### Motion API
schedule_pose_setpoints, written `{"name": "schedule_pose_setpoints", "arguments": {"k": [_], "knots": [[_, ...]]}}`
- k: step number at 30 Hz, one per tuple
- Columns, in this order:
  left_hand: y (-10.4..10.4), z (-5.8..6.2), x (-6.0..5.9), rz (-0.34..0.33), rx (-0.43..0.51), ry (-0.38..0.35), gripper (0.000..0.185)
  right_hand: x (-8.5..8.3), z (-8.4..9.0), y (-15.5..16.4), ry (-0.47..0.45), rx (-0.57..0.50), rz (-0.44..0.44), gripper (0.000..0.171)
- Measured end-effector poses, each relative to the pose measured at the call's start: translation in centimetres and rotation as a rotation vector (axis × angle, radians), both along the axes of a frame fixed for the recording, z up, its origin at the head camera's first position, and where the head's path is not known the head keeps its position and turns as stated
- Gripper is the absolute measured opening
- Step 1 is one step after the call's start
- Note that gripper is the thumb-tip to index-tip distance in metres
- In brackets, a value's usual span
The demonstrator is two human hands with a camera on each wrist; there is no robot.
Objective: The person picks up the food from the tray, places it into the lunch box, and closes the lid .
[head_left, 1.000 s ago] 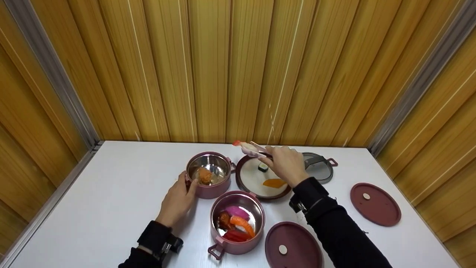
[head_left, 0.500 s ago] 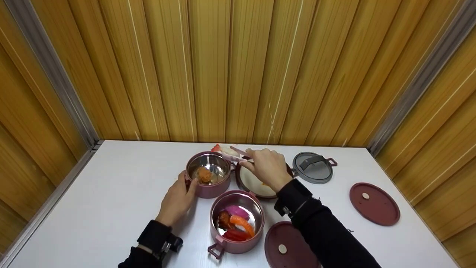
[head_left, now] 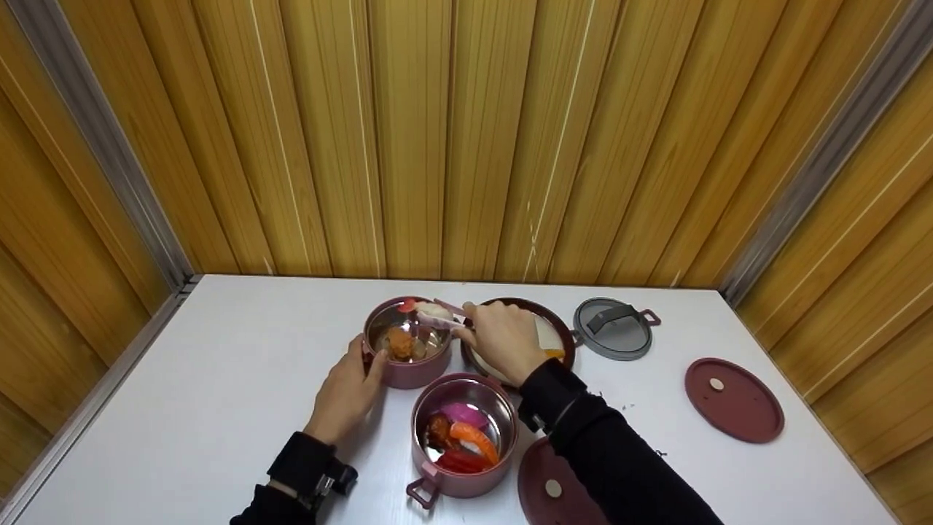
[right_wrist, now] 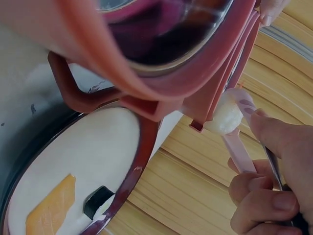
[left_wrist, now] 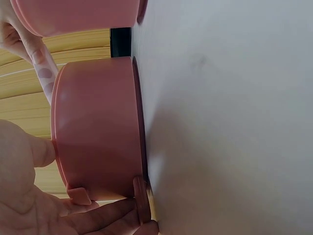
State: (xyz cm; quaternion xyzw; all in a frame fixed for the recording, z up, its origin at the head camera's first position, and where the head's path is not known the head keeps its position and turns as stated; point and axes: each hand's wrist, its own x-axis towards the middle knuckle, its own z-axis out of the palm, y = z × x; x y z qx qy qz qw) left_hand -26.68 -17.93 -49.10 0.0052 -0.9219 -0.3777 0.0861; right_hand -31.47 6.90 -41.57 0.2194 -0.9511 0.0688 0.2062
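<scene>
My left hand (head_left: pixel 346 401) holds the farther pink pot (head_left: pixel 417 375) at its left side, thumb at the rim and fingers around the handle in the left wrist view. An orange-brown, fried-looking toy food piece (head_left: pixel 400 343) lies inside. My right hand (head_left: pixel 506 339) grips pink tongs (right_wrist: pixel 239 152). Between their tips is a toy shrimp sushi (right_wrist: pixel 225 116) with white rice and a red tail, over the right part of that pot's opening. The tongs' handle end is mostly hidden by the hand.
A nearer pink pot (head_left: pixel 474 483) holds several toy foods. Right of the farther pot lies a shallow pan (head_left: pixel 567 337) with an orange slice (right_wrist: pixel 51 208) and a sushi roll (right_wrist: pixel 98 200). A grey lid (head_left: pixel 619 341) and two dark red lids (head_left: pixel 736 401) lie rightward.
My right hand has carried the shrimp sushi in the tongs leftward from above the pan, then lower over the farther pot. The left hand has stayed on that pot.
</scene>
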Motion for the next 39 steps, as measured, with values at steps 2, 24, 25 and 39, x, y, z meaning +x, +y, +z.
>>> {"name": "schedule_pose_setpoints", "arguments": {"k": [2, 24, 25, 39], "knots": [[0.0, -0.1, 0.1, 0.000, 0.013, 0.006, 0.068, 0.1, 0.0, -0.1, -0.003, 0.000, 0.000, 0.035], [-0.6, -2.2, -1.1, -0.010, 0.010, 0.050, 0.078, -0.1, -0.6, -1.9, -0.069, 0.053, -0.052, 0.041], [-0.7, -2.8, -1.5, -0.010, 0.003, 0.058, 0.081, -0.1, -0.6, -2.0, -0.086, 0.051, -0.056, 0.041], [-0.9, -3.5, -2.0, -0.003, -0.007, 0.096, 0.075, -0.1, -0.4, -2.8, -0.146, 0.065, -0.084, 0.041]]}}
